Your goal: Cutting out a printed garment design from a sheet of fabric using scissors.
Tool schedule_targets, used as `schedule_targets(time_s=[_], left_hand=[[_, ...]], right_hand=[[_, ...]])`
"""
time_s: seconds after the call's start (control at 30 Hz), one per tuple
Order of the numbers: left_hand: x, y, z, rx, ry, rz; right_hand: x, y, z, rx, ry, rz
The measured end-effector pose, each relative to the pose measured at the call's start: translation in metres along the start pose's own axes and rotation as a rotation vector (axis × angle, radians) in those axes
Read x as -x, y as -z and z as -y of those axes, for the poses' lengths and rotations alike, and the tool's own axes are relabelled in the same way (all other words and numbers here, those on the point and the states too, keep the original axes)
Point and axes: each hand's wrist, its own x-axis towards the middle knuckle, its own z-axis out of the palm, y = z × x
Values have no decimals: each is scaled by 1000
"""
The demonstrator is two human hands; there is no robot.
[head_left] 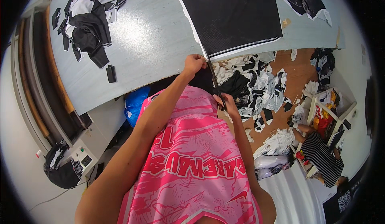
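Note:
My right hand (227, 103) is closed round the handles of dark scissors (213, 73). Their long blades point up and away from me, toward the near-left corner of a black fabric panel (236, 19). White margins run along the panel's left and near edges, and it lies flat on the pale table. My left hand (195, 65) is closed in a pinch at that corner, on the white margin just left of the blade tips. Whether the blades are parted cannot be made out.
Black and white cut pieces (88, 23) lie at the table's far left, near a small black block (111, 73). Fabric scraps (264, 87) cover the brown floor at right. Another person (323, 158) works by a wooden-framed bin (335, 103). Rolls (32, 71) stand along the left.

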Motion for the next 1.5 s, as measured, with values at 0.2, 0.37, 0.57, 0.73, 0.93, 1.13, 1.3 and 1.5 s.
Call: schedule_targets(time_s=[0.2, 0.37, 0.57, 0.73, 0.93, 1.13, 1.3, 1.5], left_hand=[[4, 5, 5, 34, -14, 24], [5, 0, 4, 75, -26, -12], [1, 4, -1, 53, -38, -12], [-3, 8, 2, 80, -41, 3], [5, 9, -2, 41, -53, 9], [-4, 7, -7, 48, -74, 34], [-20, 16, 2, 13, -72, 61], [-24, 15, 4, 66, -67, 62]], right_hand=[[-16, -8, 32, 56, 44, 72], [-28, -14, 30, 147, -2, -33], [-40, -5, 29, 85, 24, 3], [-56, -8, 49, 83, 19, 5], [-62, -17, 58, 81, -1, -23], [-77, -13, 81, 23, -21, -1], [-92, -23, 99, 8, -35, 10], [-97, -24, 109, -9, -44, 4]])
